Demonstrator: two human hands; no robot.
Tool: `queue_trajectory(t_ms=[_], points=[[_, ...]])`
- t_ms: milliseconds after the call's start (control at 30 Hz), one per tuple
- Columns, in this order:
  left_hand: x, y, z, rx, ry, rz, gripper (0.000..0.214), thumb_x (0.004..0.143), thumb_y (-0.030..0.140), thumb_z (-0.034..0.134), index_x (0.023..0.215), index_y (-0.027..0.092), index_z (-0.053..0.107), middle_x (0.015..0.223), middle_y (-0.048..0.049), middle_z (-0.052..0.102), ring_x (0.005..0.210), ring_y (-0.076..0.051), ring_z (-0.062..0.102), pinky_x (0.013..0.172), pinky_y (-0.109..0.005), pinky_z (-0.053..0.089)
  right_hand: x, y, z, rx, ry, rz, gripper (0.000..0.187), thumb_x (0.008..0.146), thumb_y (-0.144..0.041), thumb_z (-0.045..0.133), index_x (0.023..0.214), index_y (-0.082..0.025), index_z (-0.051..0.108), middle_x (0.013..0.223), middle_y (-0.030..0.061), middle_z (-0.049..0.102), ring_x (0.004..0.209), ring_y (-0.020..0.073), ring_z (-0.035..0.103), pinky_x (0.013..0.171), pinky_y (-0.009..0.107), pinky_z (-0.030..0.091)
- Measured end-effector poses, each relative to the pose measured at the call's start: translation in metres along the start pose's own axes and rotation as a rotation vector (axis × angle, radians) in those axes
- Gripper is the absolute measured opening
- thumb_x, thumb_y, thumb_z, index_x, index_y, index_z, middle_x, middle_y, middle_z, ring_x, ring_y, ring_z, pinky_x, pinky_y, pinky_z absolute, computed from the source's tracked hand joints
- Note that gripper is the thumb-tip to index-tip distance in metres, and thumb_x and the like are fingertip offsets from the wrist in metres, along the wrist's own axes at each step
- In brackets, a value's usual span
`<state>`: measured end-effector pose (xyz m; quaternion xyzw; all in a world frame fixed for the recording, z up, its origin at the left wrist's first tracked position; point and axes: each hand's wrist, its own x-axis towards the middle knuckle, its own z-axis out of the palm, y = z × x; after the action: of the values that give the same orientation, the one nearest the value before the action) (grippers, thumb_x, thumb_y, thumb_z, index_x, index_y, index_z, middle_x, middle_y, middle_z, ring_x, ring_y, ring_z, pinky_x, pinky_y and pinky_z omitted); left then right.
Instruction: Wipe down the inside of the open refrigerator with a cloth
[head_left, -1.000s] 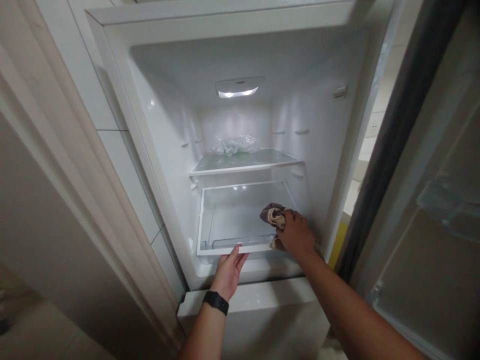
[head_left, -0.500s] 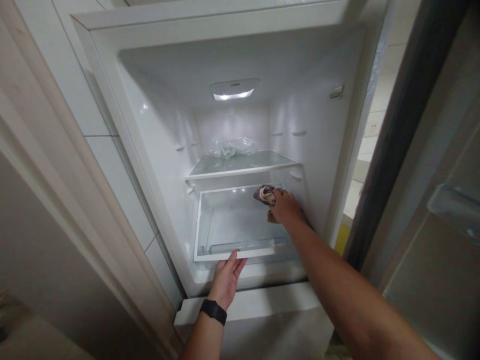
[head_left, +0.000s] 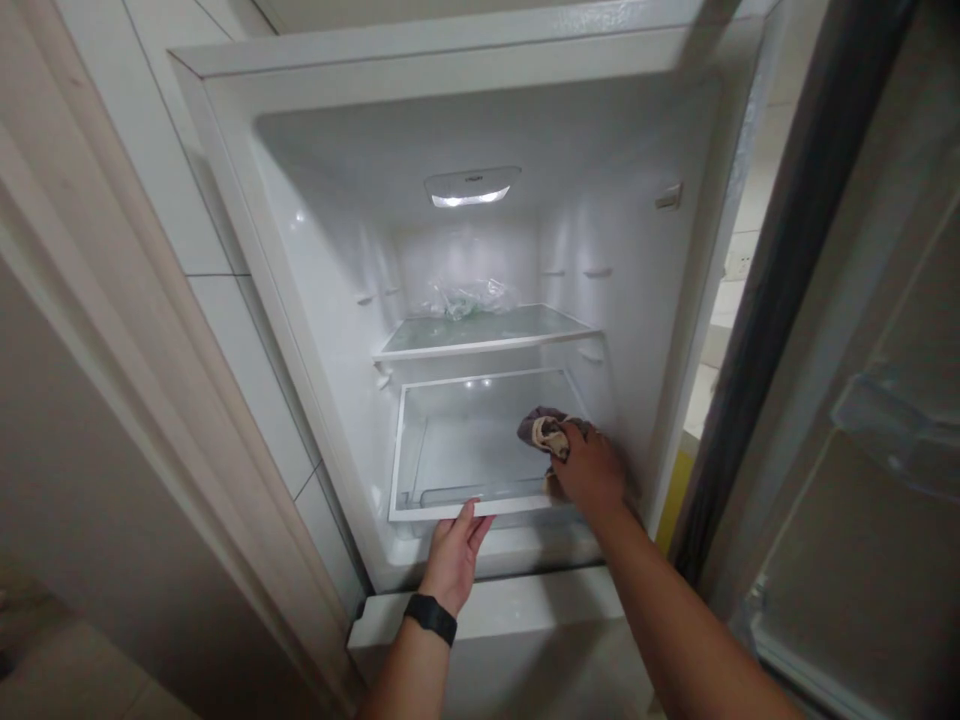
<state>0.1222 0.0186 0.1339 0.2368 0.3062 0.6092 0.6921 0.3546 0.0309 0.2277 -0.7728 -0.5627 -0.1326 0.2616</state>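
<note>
The left hand [head_left: 455, 553] lies open, fingertips touching the front edge of the lower glass shelf [head_left: 450, 505], a stiff and probably fragile plate best held by its white rim. The right hand [head_left: 591, 470] is closed around the cloth [head_left: 538, 428], which looks soft and light, pressed on the shelf near its right edge.

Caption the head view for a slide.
Right hand presses a cloth on the lower fridge shelf; left hand steadies its front edge.
</note>
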Motion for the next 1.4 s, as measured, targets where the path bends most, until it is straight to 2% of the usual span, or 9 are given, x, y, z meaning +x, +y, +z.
queue_trajectory(t_ms=[100,267,633,800,933,1033,1100,1267,1400], points=[[0.002,-0.002,0.001,0.000,-0.005,0.012,0.013,0.092,0.018,0.074,0.101,0.009,0.073,0.105,-0.0129,0.080,0.101,-0.019,0.077,0.110,-0.042,0.062,0.009,-0.003,-0.001,-0.001,0.021,0.076,0.050,0.092,-0.037,0.066,0.139,-0.022,0.058,0.135,0.0177,0.062,0.121,0.0344,0.057,0.091,0.042,0.049],[0.002,-0.003,-0.004,0.044,-0.031,0.011,0.022,0.089,0.026,0.079,0.103,0.010,0.073,0.105,-0.0131,0.080,0.100,-0.019,0.077,0.111,-0.043,0.060,-0.023,-0.017,0.000,0.051,-0.120,-0.182,0.053,0.085,-0.030,0.072,0.137,-0.028,0.061,0.138,0.0136,0.062,0.126,0.0337,0.054,0.096,0.043,0.047],[0.011,-0.008,-0.001,0.095,-0.013,0.082,0.049,0.069,0.018,0.087,0.116,0.015,0.074,0.113,-0.0100,0.081,0.092,-0.017,0.072,0.067,-0.021,0.054,-0.035,-0.157,0.001,0.155,-0.265,-0.784,0.032,0.099,-0.037,0.054,0.129,-0.033,0.064,0.138,0.0102,0.065,0.133,0.0329,0.052,0.102,0.052,0.046],[0.011,-0.004,-0.005,0.092,-0.052,0.064,0.042,0.071,0.014,0.088,0.112,0.014,0.075,0.111,-0.0118,0.080,0.102,-0.018,0.073,0.091,-0.029,0.061,-0.025,-0.114,0.001,0.167,-0.252,-0.734,0.040,0.092,-0.034,0.064,0.132,-0.031,0.062,0.138,0.0106,0.064,0.132,0.0345,0.052,0.100,0.053,0.047],[0.009,-0.004,-0.008,0.076,-0.061,0.042,0.025,0.077,0.017,0.087,0.097,0.009,0.075,0.100,-0.0124,0.080,0.096,-0.019,0.075,0.101,-0.038,0.063,-0.006,-0.035,-0.006,0.107,-0.158,-0.294,0.048,0.088,-0.027,0.068,0.135,-0.029,0.061,0.142,0.0123,0.062,0.133,0.0347,0.051,0.099,0.049,0.048],[0.007,-0.005,-0.007,0.058,-0.052,0.046,0.022,0.079,0.017,0.087,0.094,0.008,0.074,0.093,-0.0102,0.079,0.089,-0.018,0.076,0.103,-0.040,0.064,-0.006,-0.009,-0.009,0.048,-0.078,-0.018,0.047,0.090,-0.030,0.068,0.136,-0.025,0.061,0.144,0.0172,0.059,0.131,0.0366,0.051,0.097,0.048,0.049],[0.006,-0.006,-0.005,0.050,-0.045,0.049,0.022,0.079,0.017,0.086,0.096,0.008,0.075,0.093,-0.0093,0.079,0.088,-0.017,0.076,0.102,-0.039,0.064,-0.016,-0.020,-0.008,0.053,-0.099,-0.059,0.047,0.089,-0.029,0.068,0.136,-0.026,0.061,0.144,0.0167,0.059,0.132,0.0370,0.050,0.097,0.048,0.048],[0.006,-0.004,0.000,0.039,-0.039,0.028,0.022,0.082,0.013,0.083,0.103,0.012,0.075,0.109,-0.0112,0.081,0.096,-0.015,0.076,0.095,-0.028,0.063,-0.037,-0.086,-0.004,0.179,-0.217,-0.505,0.042,0.089,-0.031,0.067,0.131,-0.029,0.064,0.139,0.0119,0.064,0.133,0.0351,0.050,0.102,0.049,0.045],[0.003,0.000,0.002,0.012,-0.022,-0.006,0.022,0.085,0.010,0.078,0.106,0.014,0.076,0.114,-0.0123,0.081,0.099,-0.015,0.076,0.094,-0.025,0.062,-0.034,-0.102,-0.005,0.226,-0.276,-0.567,0.046,0.087,-0.028,0.067,0.133,-0.030,0.062,0.142,0.0110,0.063,0.135,0.0334,0.049,0.105,0.049,0.043]])
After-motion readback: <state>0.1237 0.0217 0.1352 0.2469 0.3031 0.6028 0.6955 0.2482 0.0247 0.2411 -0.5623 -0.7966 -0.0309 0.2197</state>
